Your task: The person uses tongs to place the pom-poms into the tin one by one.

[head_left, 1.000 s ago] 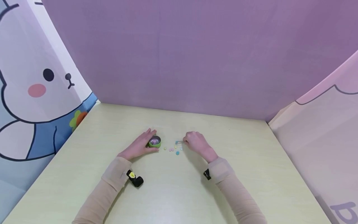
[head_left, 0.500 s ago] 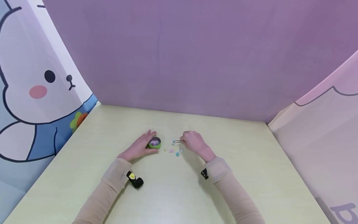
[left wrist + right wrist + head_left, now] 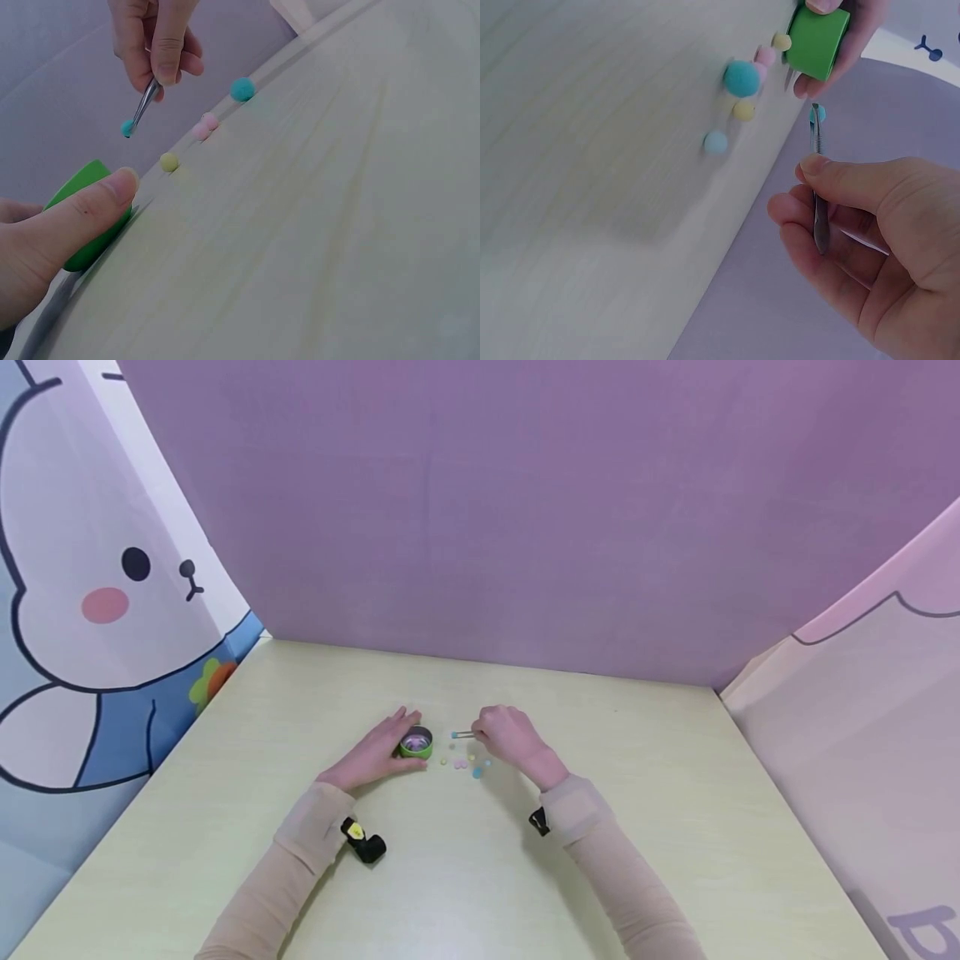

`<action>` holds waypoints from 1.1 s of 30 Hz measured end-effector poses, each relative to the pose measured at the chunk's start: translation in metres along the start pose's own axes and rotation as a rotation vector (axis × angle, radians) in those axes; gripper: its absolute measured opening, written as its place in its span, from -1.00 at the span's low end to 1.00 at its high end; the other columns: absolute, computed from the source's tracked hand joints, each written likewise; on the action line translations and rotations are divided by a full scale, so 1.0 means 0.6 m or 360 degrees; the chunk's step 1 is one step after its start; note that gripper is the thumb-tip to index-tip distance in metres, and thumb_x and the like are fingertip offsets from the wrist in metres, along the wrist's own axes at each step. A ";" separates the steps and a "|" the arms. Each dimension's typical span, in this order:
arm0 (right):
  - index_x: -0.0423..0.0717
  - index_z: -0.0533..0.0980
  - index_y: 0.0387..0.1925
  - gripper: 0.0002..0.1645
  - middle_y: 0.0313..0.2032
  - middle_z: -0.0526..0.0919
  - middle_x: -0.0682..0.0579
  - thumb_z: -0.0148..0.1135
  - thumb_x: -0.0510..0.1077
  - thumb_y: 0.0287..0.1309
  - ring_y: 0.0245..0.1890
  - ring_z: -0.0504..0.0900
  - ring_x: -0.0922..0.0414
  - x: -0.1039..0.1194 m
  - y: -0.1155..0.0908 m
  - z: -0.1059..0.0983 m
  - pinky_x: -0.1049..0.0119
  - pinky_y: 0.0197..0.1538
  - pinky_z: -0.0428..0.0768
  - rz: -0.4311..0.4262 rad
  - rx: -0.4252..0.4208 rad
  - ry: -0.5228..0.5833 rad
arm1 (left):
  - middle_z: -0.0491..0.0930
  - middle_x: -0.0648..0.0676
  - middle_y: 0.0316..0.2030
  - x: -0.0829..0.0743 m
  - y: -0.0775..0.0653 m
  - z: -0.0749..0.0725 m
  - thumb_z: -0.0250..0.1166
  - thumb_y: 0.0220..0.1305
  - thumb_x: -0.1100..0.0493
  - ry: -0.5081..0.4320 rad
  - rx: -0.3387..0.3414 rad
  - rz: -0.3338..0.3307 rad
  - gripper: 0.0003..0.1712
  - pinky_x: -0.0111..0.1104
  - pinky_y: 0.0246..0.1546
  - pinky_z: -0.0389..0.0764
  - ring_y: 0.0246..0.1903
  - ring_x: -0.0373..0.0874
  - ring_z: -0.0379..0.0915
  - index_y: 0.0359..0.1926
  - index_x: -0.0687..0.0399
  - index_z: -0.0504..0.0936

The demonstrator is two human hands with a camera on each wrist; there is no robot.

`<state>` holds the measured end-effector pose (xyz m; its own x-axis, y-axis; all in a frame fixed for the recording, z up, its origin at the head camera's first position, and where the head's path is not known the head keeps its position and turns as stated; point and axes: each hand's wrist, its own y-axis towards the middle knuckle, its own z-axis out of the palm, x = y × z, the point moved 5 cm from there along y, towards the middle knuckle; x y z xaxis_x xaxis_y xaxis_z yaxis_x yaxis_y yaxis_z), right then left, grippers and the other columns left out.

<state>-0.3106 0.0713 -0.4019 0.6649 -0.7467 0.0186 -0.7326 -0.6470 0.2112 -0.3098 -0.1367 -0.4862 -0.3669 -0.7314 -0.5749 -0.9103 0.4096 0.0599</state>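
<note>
In the head view my left hand [image 3: 377, 755] holds a small round green container [image 3: 417, 745], thumb on its near side and fingers on its far side. The open top shows a shiny inside. My right hand [image 3: 513, 740] pinches metal tweezers [image 3: 820, 161] between thumb and fingers. A small turquoise ball [image 3: 821, 114] sits in the tweezers' tips, in the air to the right of the container. On the table lie several small balls: a larger turquoise one [image 3: 742, 79], a light blue one [image 3: 715, 142], pink ones [image 3: 201, 131] and yellow ones [image 3: 169, 161].
The pale wooden table [image 3: 420, 868] reaches back to a purple cloth wall [image 3: 495, 527]. A cartoon-printed cloth [image 3: 112, 693] hangs at the left and a pale pink cloth [image 3: 870, 718] at the right. A black wrist camera [image 3: 366, 843] sticks out from the left sleeve.
My right hand has moved left, carrying the turquoise ball in the tweezers from among the loose balls toward the container. The left hand has stayed on the container.
</note>
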 end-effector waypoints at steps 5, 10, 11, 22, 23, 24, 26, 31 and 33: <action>-0.10 0.72 -0.44 -0.84 -0.48 0.70 0.04 0.28 -0.28 0.22 -0.55 0.51 0.24 0.005 0.006 0.000 0.48 -0.47 0.55 0.0001 0.0002 0.0026 | -0.17 0.28 0.57 0.001 0.000 0.000 0.36 0.14 -0.32 -0.0002 0.0002 0.0001 0.17 0.22 0.51 0.00 0.54 0.31 -0.15 0.57 0.04 -0.01; -0.09 0.74 -0.39 -0.86 -0.46 0.72 0.03 0.29 -0.25 0.23 -0.54 0.57 0.24 0.013 0.014 -0.003 0.48 -0.44 0.59 -0.0003 0.0010 0.0011 | -0.16 0.29 0.57 0.000 0.000 -0.001 0.37 0.13 -0.31 -0.0006 -0.0002 0.0007 0.17 0.22 0.50 0.00 0.53 0.32 -0.14 0.57 0.05 -0.01; -0.09 0.74 -0.38 -0.87 -0.46 0.73 0.03 0.30 -0.25 0.23 -0.54 0.58 0.23 0.016 0.016 -0.004 0.48 -0.44 0.60 -0.0007 0.0009 0.0007 | -0.16 0.29 0.57 0.000 0.000 -0.002 0.37 0.13 -0.30 -0.0010 -0.0003 0.0005 0.17 0.23 0.50 0.00 0.53 0.32 -0.14 0.57 0.05 -0.01; -0.11 0.74 -0.34 -0.87 -0.46 0.71 0.03 0.28 -0.26 0.23 -0.51 0.61 0.17 0.038 0.028 -0.009 0.42 -0.43 0.62 -0.0069 -0.0008 0.0037 | -0.12 0.31 0.56 0.002 0.003 0.000 0.38 0.12 -0.30 0.0004 -0.0014 0.0019 0.17 0.22 0.50 0.03 0.53 0.32 -0.12 0.56 0.07 0.02; -0.11 0.74 -0.33 -0.87 -0.45 0.72 0.03 0.28 -0.26 0.23 -0.51 0.61 0.17 0.040 0.029 -0.009 0.43 -0.43 0.62 -0.0072 -0.0006 0.0038 | -0.12 0.31 0.56 0.002 0.004 0.000 0.38 0.12 -0.30 0.0002 -0.0013 0.0019 0.17 0.22 0.50 0.03 0.53 0.32 -0.12 0.56 0.07 0.02; -0.10 0.74 -0.33 -0.86 -0.45 0.72 0.03 0.28 -0.25 0.23 -0.51 0.61 0.18 0.042 0.031 -0.009 0.44 -0.43 0.62 -0.0074 -0.0006 0.0035 | -0.12 0.31 0.56 0.002 0.004 -0.001 0.38 0.12 -0.30 -0.0003 -0.0012 0.0018 0.17 0.23 0.50 0.03 0.53 0.32 -0.12 0.56 0.06 0.02; -0.10 0.74 -0.33 -0.86 -0.45 0.72 0.04 0.28 -0.25 0.24 -0.51 0.61 0.18 0.045 0.033 -0.008 0.44 -0.43 0.62 -0.0074 0.0003 0.0031 | -0.12 0.30 0.56 0.002 0.004 -0.001 0.38 0.12 -0.30 -0.0008 -0.0013 0.0017 0.17 0.23 0.50 0.04 0.53 0.32 -0.11 0.56 0.06 0.02; -0.06 0.75 -0.30 -0.86 -0.44 0.72 0.06 0.28 -0.22 0.25 -0.48 0.64 0.19 0.051 0.038 -0.002 0.43 -0.39 0.65 -0.0076 0.0035 0.0007 | -0.14 0.29 0.57 0.003 0.003 0.000 0.38 0.13 -0.30 -0.0013 -0.0014 0.0012 0.17 0.23 0.49 0.05 0.53 0.32 -0.12 0.56 0.05 0.02; -0.06 0.75 -0.30 -0.86 -0.43 0.72 0.06 0.28 -0.22 0.25 -0.47 0.64 0.18 0.053 0.040 0.000 0.42 -0.39 0.66 -0.0080 0.0039 0.0009 | -0.14 0.29 0.57 0.003 0.003 0.000 0.38 0.13 -0.30 -0.0014 -0.0015 0.0014 0.16 0.23 0.49 0.05 0.53 0.32 -0.11 0.56 0.05 0.02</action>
<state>-0.3068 0.0321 -0.3962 0.7016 -0.7124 0.0139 -0.7016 -0.6873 0.1877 -0.3120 -0.1373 -0.4868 -0.3731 -0.7230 -0.5814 -0.9088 0.4108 0.0724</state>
